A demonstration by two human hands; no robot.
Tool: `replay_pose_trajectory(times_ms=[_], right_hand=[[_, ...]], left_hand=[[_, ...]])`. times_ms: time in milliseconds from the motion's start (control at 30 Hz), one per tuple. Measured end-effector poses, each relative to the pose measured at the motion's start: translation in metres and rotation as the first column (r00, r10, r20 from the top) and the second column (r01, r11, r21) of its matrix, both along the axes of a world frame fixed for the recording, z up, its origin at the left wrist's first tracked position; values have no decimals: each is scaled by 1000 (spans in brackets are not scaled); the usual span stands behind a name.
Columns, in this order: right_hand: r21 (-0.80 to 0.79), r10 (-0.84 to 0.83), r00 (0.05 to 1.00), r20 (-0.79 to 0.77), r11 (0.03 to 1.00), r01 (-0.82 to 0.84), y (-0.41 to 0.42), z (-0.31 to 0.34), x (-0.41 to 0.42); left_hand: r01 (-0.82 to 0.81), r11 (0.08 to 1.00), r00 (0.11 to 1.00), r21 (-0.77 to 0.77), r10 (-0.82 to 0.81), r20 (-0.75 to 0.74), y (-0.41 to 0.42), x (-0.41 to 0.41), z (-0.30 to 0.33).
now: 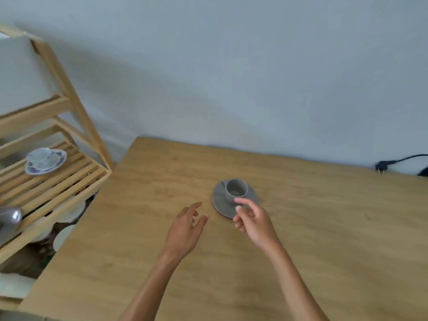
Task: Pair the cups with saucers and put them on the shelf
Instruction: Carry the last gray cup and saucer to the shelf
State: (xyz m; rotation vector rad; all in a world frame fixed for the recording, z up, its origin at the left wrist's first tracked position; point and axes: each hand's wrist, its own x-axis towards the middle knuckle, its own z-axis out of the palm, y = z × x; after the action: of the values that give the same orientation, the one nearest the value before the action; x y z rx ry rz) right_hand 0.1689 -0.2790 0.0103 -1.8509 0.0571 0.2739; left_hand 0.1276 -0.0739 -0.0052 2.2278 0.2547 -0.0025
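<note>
Grey cup on its grey saucer sits just beyond the empty, loosely curled right hand, with the open, empty left hand farther off.

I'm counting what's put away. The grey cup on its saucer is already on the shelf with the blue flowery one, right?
Not quite. The head view shows the grey cup on its saucer on the table, near both hands. Only the blue flowery cup and its saucer sit on the shelf.

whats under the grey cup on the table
A grey saucer sits under the grey cup. The right hand covers its near rim, so that part cannot be seen.
</note>
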Motion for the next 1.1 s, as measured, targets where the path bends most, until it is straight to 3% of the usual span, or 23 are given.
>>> replay_pose_trajectory(times_ms=[133,333,733,1100], right_hand=[[-162,-81,997,-5,984,80,-40,-16,17],[-337,0,997,-76,941,-26,-55,-30,52],[-394,163,978,-130,897,-202,-51,-38,91],[-274,160,985,-68,946,-172,-44,-46,72]], left_hand=[[-12,993,1000,118,14,-12,-29,32,-12],[-26,984,997,175,39,-70,-52,62,-27],[-52,997,991,59,59,-122,-57,87,-39],[-164,977,985,-133,156,-72,-54,68,-35]])
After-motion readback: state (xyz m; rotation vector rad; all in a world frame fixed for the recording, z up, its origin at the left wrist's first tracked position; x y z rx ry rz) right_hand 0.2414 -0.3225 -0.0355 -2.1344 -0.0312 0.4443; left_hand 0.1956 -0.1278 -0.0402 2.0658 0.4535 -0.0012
